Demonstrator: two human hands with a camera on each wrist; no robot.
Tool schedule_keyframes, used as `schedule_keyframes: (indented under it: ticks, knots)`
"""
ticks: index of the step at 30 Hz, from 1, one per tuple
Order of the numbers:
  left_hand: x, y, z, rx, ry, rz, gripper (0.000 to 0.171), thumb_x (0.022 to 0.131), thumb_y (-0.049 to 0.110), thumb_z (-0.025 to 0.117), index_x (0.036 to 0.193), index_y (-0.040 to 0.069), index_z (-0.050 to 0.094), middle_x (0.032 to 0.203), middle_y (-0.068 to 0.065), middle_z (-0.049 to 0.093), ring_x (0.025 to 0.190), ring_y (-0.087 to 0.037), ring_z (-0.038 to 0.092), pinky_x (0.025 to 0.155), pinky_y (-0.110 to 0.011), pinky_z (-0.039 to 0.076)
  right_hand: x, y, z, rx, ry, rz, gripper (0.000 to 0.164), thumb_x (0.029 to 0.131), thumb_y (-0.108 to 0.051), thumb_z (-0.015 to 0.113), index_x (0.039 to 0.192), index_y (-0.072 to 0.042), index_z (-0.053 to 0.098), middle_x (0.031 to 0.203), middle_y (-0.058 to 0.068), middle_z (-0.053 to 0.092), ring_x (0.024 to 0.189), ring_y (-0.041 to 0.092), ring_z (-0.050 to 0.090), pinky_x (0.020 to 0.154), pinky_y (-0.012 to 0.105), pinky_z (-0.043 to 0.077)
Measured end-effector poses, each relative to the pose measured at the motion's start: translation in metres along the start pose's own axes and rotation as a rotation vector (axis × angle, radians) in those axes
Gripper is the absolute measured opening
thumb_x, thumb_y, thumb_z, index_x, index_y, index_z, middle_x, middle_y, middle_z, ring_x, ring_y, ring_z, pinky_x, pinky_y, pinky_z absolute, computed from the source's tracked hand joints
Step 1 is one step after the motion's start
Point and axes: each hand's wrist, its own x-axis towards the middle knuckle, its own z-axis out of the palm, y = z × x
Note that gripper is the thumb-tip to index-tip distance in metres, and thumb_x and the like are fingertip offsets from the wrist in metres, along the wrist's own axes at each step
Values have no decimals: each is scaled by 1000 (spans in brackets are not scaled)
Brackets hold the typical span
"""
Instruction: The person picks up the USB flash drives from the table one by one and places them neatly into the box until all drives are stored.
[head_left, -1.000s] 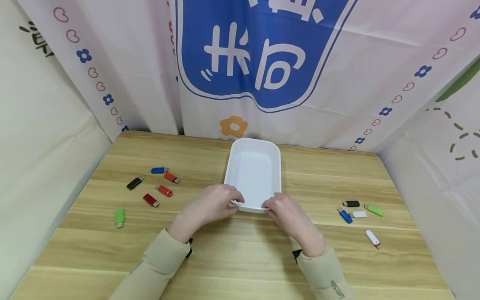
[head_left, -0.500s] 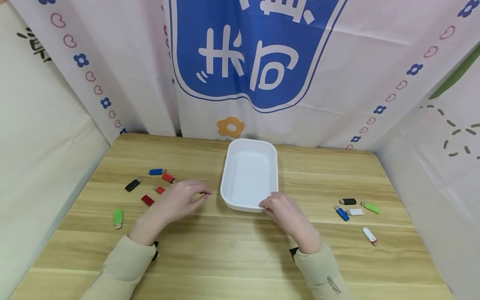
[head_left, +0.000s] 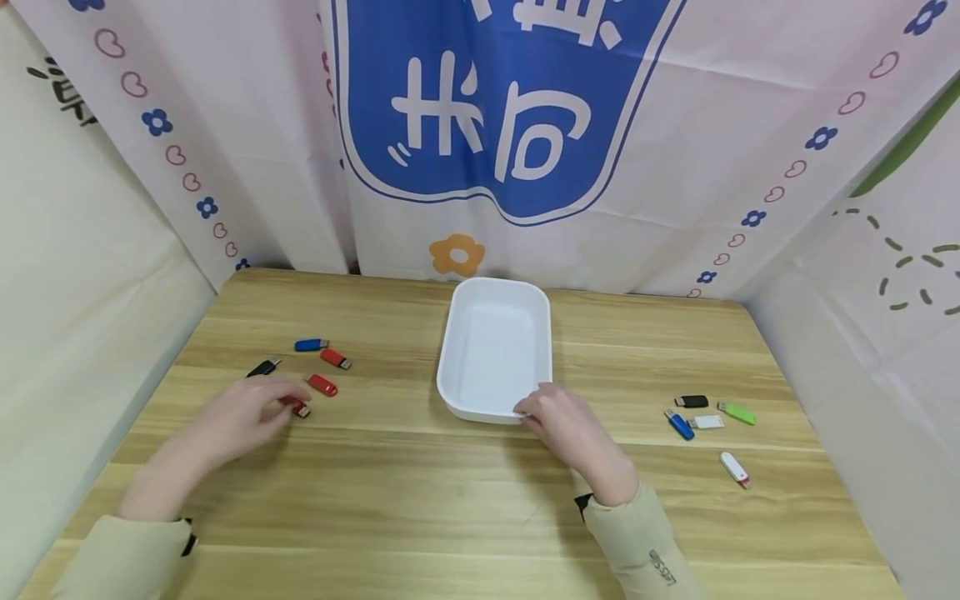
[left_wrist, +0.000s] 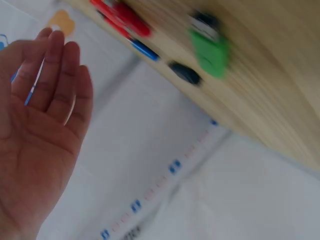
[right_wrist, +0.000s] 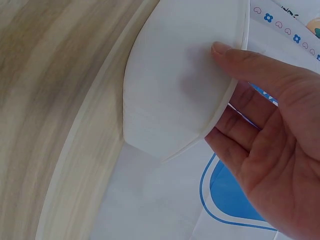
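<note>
Tabletop (head_left: 465, 517): we see pale wood, its grain running side to side.
Right hand (head_left: 558, 425): thumb and fingers pinch the near rim of the white tray (head_left: 495, 358).
Left hand (head_left: 236, 421): fingers loosely curved, gripping nothing, by the dark red drive (head_left: 293, 403); we cannot tell whether they touch.
Drive's lie: left part of the tabletop, long axis slanting, metal plug pointing right and toward us.
Tray's lie: mid-tabletop, long axis near to far.
Backdrop: white patterned curtain (head_left: 712, 167) behind.
</note>
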Motion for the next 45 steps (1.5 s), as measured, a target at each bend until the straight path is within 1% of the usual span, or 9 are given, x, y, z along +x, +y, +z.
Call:
schedule_keyframes:
  ticks: [2,5,12,17,20,23,31,40,45]
  knots:
    - [-8,-9,-5,-9,-43,-26,29,81,-3,68,106,11,74,108,-10,75,100,-34,70,83,-52,56,0,0,0,-3,1,1,6,85,-9,77,86,-15,78,81,-6,74,75,14,62,64,26,52]
    - [-18,-20,-11,-16,-89,-48,39,76,-12,66,108,9,73,109,-11,74,103,-37,68,85,-55,56,1,0,0,-5,3,0,6,84,-9,77,87,-15,78,82,-6,75,75,14,63,64,26,53]
    - [-42,-41,-10,39,-64,-3,61,54,-25,67,102,12,71,105,-5,72,99,-33,66,83,-45,57,1,0,0,2,8,-8,7,85,-9,77,86,-15,79,81,-6,74,74,13,62,64,26,53]
    - [-51,-48,-11,5,-147,-69,58,54,-26,67,100,10,71,105,-11,70,100,-39,65,83,-50,57,2,-1,-1,3,0,-7,7,85,-10,77,88,-16,79,82,-7,75,76,12,63,66,26,54]
    - [-53,-51,-9,5,-184,-86,54,57,-24,70,99,10,71,104,-13,70,99,-40,65,82,-53,56,2,-1,-1,3,-2,-7,7,85,-11,77,88,-16,79,82,-7,75,75,12,63,66,25,54]
    - [-55,-53,-7,32,-199,-81,50,58,-20,76,97,12,71,101,-8,71,94,-33,67,80,-48,58,2,-1,-1,5,-2,-9,7,85,-11,78,88,-17,79,82,-7,75,75,12,63,66,25,53]
    - [-56,-59,-1,66,-158,-25,39,62,-5,85,88,20,71,92,3,72,83,-20,67,72,-33,59,2,0,0,10,3,-14,7,85,-10,78,89,-16,79,83,-6,75,76,13,63,67,25,54]
    - [-46,-51,-1,29,-224,-100,29,71,3,84,92,20,73,92,6,73,82,-15,68,74,-37,59,1,2,2,19,12,-4,7,84,-9,78,89,-14,79,84,-4,76,78,14,65,69,27,55]
    - [-38,-44,1,34,-224,-101,25,74,9,84,95,18,74,92,5,73,82,-15,67,74,-39,58,0,2,3,17,8,2,7,84,-9,78,90,-13,79,85,-4,76,78,14,65,69,27,55]
